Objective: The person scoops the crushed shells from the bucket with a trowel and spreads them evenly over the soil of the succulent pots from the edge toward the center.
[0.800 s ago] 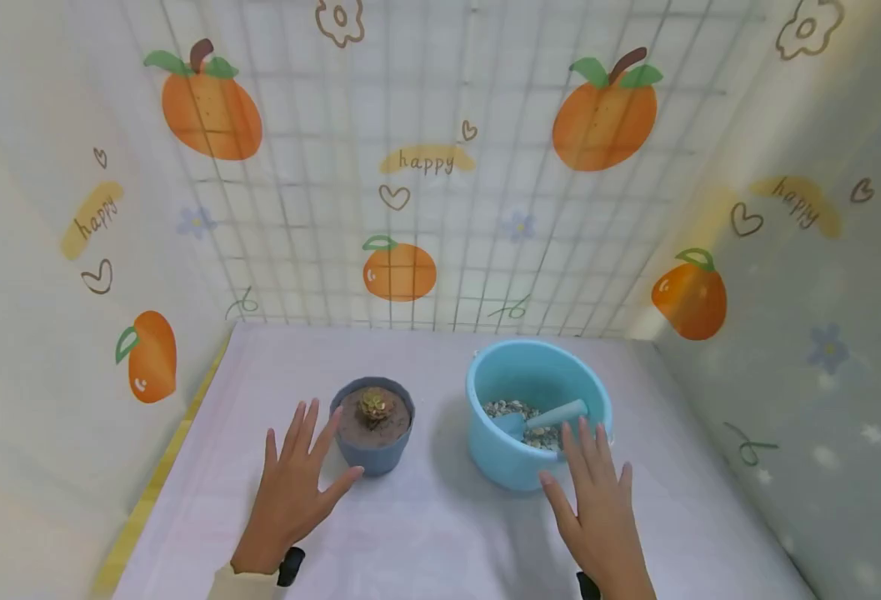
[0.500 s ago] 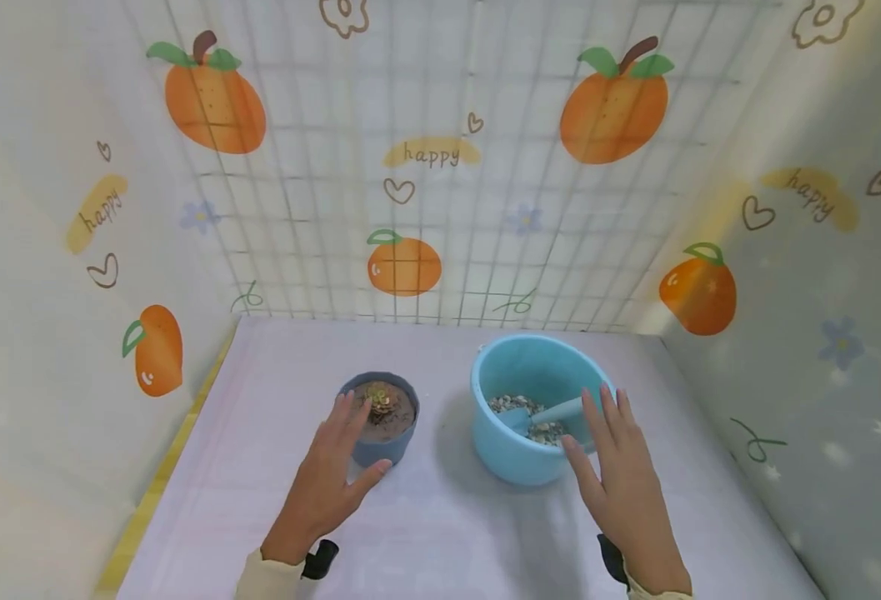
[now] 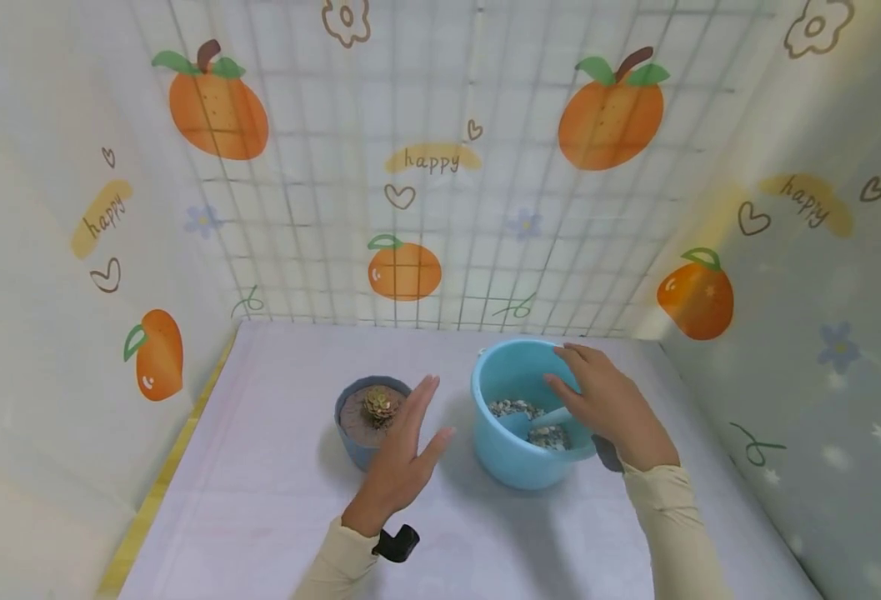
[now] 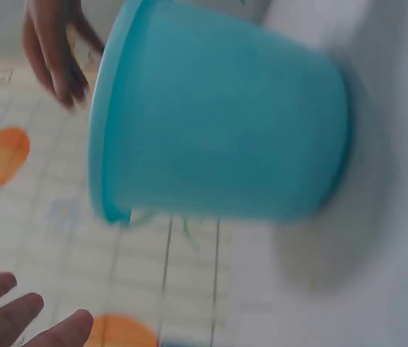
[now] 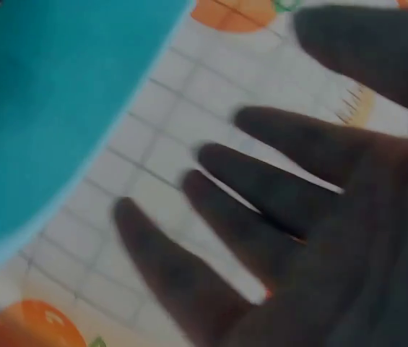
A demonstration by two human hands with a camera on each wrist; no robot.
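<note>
My right hand hovers over the right rim of a light blue bucket, fingers spread and holding nothing. Inside the bucket, a light blue toy shovel lies on grey gravel; part of its handle shows. My left hand, fingers extended, is between the bucket and a blue-grey flowerpot, overlapping the pot's right side in the head view. A small succulent grows from brown soil in that pot. The left wrist view shows the bucket's side beyond my left fingertips.
Both things stand on a pale cloth-covered table. A whitish curtain with orange fruit prints hangs behind it over a wire grid, and more sheeting closes the left and right sides. A yellow strip runs along the left edge.
My left hand has moved right, from the flowerpot toward the bucket. My right hand has gone forward, up over the bucket's far right rim. Pot, bucket and shovel stay in place.
</note>
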